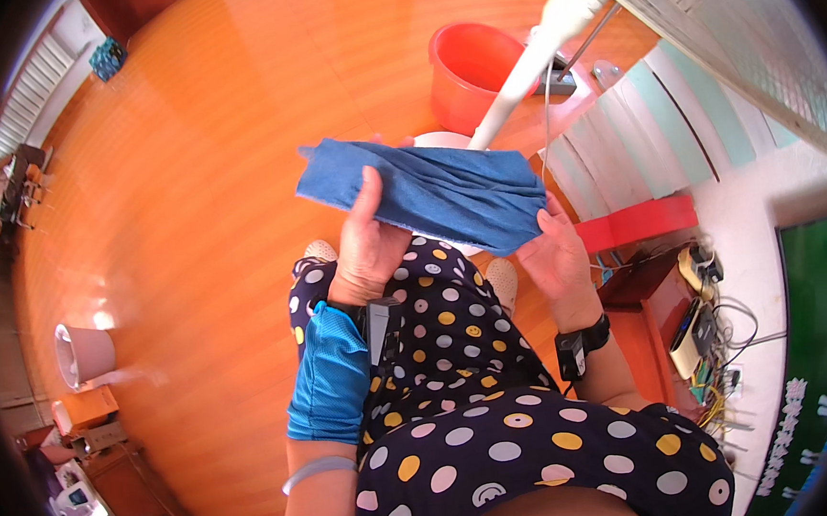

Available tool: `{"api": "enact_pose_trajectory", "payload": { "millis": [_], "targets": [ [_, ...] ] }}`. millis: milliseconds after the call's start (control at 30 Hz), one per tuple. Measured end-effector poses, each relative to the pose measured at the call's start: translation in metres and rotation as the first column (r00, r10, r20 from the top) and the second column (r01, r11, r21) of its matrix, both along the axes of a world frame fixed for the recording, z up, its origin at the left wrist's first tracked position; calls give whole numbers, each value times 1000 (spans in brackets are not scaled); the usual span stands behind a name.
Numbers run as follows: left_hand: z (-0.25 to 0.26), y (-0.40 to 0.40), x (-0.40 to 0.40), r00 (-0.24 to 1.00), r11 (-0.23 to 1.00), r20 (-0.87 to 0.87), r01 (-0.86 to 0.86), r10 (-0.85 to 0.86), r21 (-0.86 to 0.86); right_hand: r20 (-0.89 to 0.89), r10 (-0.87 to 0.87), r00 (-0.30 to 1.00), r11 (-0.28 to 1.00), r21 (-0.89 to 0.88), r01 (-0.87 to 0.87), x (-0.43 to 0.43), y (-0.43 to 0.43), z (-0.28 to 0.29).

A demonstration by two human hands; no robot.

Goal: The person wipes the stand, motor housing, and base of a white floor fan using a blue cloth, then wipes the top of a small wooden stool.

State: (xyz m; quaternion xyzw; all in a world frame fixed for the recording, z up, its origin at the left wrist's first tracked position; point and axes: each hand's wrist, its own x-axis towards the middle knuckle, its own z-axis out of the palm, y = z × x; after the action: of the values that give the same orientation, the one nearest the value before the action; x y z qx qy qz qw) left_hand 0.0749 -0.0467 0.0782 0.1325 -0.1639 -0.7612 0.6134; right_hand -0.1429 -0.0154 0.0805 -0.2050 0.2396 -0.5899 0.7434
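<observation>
Between my two hands a blue piece of cloth (445, 191) is stretched out, creased and gathered along its length, with a pale frayed lower edge. My left hand (373, 243) grips it near its left end, thumb on top and fingers hidden beneath. At the right end, my right hand (553, 248) pinches the bunched corner between thumb and fingers. A lighter blue mesh sleeve (328, 375) wraps my left forearm. Dark straps with small devices circle both wrists. The cloth is held above my lap, over dark polka-dot clothing (453, 313).
Beyond the cloth stand a red plastic bucket (469, 74) and an electric fan's white pole (530, 70) and mesh guard (742, 26). A red-brown cabinet (649, 342) with cables and power adapters is at right. A pale wastebasket (86, 353) stands at left on the wooden floor (198, 165).
</observation>
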Motion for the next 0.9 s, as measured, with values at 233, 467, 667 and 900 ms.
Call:
{"api": "enact_pose_trajectory", "payload": {
  "millis": [233,467,667,900],
  "targets": [
    [30,24,18,977,1000,215,-16,14,6,-35,-220,975,960,-183,211,-9,7,-4],
    [88,52,7,947,987,316,104,-61,-120,-634,-291,717,887,-460,-47,7,17,14],
    [112,62,5,897,963,438,171,-64,-209,-411,419,810,808,-239,-539,39,28,65],
    [94,89,8,940,986,328,133,-93,-101,-141,255,957,939,-198,-279,52,44,80]
  ]
}}
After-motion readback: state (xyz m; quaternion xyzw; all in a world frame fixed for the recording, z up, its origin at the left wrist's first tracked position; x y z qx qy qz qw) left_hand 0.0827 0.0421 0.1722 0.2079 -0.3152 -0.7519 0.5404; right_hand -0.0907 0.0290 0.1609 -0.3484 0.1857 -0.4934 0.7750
